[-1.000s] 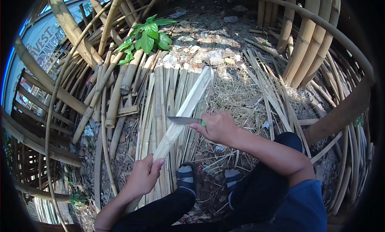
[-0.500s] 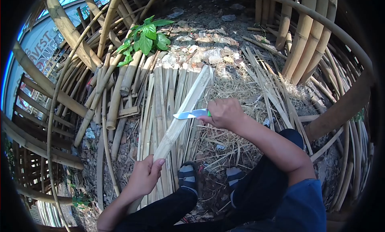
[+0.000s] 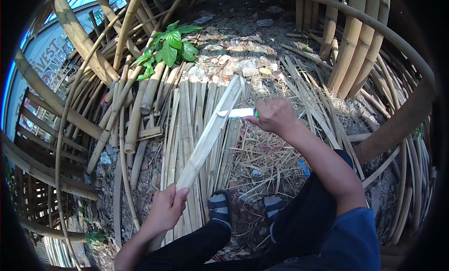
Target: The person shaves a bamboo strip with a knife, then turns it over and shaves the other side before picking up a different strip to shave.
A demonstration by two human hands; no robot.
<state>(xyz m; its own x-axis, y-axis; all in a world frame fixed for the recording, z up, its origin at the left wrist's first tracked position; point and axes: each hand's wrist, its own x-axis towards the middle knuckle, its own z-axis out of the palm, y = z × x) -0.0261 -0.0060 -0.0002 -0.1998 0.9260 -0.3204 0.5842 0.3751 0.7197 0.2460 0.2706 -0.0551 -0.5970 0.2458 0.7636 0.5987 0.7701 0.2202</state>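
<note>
A pale split bamboo strip (image 3: 199, 159) slants up and away from me, its near end in the grip of my left hand (image 3: 164, 206). My right hand (image 3: 276, 115) is closed around the green handle of a knife (image 3: 237, 113). The bright blade points left and lies against the upper part of the strip. Most of the knife's handle is hidden by my fingers. Beneath the held strip, several more split bamboo strips (image 3: 184, 116) lie side by side on the ground.
Dry shavings (image 3: 262, 163) cover the ground right of the strips. Thick bamboo poles (image 3: 358, 46) stand at the upper right, and more bamboo poles (image 3: 84, 41) lean on the left. A leafy green plant (image 3: 169, 44) grows at the back. My sandalled feet (image 3: 219, 206) are close by.
My right hand and the knife have moved up along the strip, away from me and slightly right. My left hand keeps its hold, nearly in the same place.
</note>
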